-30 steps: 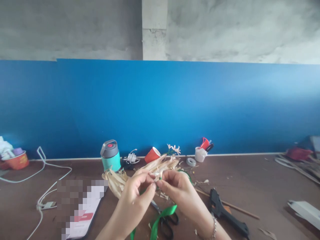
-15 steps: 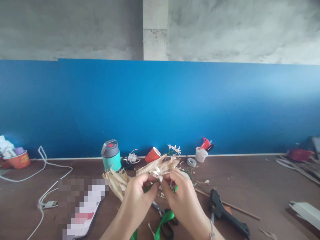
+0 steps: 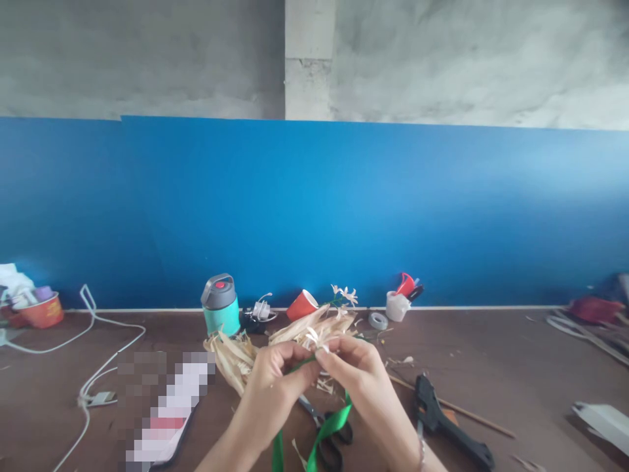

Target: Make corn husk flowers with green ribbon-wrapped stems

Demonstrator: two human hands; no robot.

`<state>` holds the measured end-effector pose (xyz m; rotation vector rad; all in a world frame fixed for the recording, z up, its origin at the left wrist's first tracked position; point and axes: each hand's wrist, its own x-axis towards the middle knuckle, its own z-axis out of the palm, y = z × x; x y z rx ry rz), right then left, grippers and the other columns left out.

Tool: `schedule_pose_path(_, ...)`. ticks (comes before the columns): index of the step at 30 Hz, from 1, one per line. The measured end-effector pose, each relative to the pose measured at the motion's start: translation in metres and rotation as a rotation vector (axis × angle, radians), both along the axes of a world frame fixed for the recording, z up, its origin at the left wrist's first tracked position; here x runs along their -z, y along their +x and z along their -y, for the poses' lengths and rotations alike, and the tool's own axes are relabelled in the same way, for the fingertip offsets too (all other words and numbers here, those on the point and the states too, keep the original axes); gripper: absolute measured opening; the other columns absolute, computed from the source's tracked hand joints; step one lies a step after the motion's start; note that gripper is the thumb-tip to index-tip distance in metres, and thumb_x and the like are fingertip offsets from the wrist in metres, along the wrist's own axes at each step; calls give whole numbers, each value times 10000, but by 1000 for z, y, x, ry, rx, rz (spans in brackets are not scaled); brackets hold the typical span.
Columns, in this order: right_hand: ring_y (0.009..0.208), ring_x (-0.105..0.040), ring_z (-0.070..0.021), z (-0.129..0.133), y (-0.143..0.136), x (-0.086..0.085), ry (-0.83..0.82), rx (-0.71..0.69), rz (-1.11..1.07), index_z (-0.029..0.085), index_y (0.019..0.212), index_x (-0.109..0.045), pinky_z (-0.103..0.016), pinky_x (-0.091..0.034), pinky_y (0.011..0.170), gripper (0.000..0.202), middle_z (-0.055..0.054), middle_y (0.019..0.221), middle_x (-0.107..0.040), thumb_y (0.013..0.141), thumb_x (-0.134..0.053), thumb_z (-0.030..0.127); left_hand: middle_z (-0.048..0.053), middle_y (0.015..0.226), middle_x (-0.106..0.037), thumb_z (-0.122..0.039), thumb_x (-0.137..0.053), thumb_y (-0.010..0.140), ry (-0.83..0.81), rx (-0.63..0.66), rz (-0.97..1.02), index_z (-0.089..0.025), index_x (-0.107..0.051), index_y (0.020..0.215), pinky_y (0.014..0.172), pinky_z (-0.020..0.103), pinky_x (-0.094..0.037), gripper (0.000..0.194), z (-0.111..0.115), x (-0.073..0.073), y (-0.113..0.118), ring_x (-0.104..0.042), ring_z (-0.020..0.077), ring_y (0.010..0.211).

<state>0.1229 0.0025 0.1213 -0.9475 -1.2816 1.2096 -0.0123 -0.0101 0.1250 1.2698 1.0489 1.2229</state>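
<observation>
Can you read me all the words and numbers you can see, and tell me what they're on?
There are no words, numbers or signs that I can read.
Phone: its screen is covered with blurry squares, so nothing can be read.
Red tub at the far left: yellowish marks, too small and blurred to read.
Green ribbon and white flower: no writing shows.

Your left hand [image 3: 280,377] and right hand [image 3: 356,367] nearly meet at the fingertips [image 3: 313,371], each pinching between thumb [image 3: 339,368] and curled fingers [image 3: 292,351], forearms [image 3: 230,436] slanting inward.
</observation>
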Motion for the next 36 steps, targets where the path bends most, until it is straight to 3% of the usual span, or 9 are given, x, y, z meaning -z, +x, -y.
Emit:
schedule_pose_path(3, 607, -484, -123, -2, 3, -2, -172, -158, -234, 167, 682, -665, -241, -356, 599, 162, 9, 642, -602, 630, -754, 293, -11, 638, -610, -250, -730, 669, -18, 66, 92, -152, -687, 649, 589, 213, -356, 109, -1, -2, -2, -482, 112, 617)
schedule_pose_path(7, 633, -500, -119, -4, 7, -4, -222, -383, -357, 130, 622, -675, -240, -368, 640, 145, -6, 639, -616, 638, -763, 244, -47, 555, -522, -244, -716, 687, -40, 179, 194, -167, -654, 600, 569, 203, -331, 133, -1, -5, -1, -398, 79, 548)
schedule_pose_path(9, 627, -498, -118, -5, 8, -4, -233, -418, -404, 127, 600, -662, -242, -364, 636, 154, -5, 627, -614, 633, -769, 232, -51, 538, -497, -241, -711, 689, -29, 173, 179, -165, -637, 580, 548, 205, -314, 152, 1, -6, -1, -372, 76, 534)
schedule_pose_path(17, 582, -444, -111, -7, 13, -3, -207, -358, -294, 128, 615, -643, -255, -343, 615, 116, 14, 574, -556, 641, -727, 203, -57, 476, -405, -237, -624, 700, -12, 118, 37, -152, -654, 615, 472, 223, -243, 124, 4, -6, -6, -315, 79, 477)
schedule_pose_path(23, 539, -409, -94, -7, 13, -2, -166, -354, -223, 130, 636, -643, -245, -320, 557, 137, 14, 578, -535, 632, -742, 224, -27, 538, -519, -223, -625, 699, 35, 100, -143, -142, -636, 615, 494, 215, -303, 118, 3, -8, -6, -394, 91, 511)
schedule_pose_path(28, 537, -424, -100, -7, 9, -5, -159, -224, -122, 133, 606, -628, -241, -319, 541, 211, 8, 559, -539, 589, -781, 277, -23, 549, -559, -186, -584, 712, 152, -45, -316, -162, -609, 613, 498, 221, -356, 105, 6, -8, -1, -453, 112, 517)
schedule_pose_path(31, 542, -431, -102, -7, 9, -6, -166, -198, -120, 136, 593, -611, -241, -324, 541, 227, 4, 566, -545, 587, -780, 288, -11, 586, -590, -194, -569, 724, 202, -64, -308, -171, -618, 643, 479, 221, -362, 98, 9, -7, 2, -469, 117, 512)
schedule_pose_path(36, 515, -395, -87, -4, 9, -5, -153, -248, -125, 125, 614, -612, -233, -297, 516, 163, 18, 555, -513, 628, -736, 229, -13, 592, -576, -188, -581, 713, 125, 1, -269, -162, -616, 646, 457, 216, -352, 80, 11, -9, -1, -429, 97, 482)
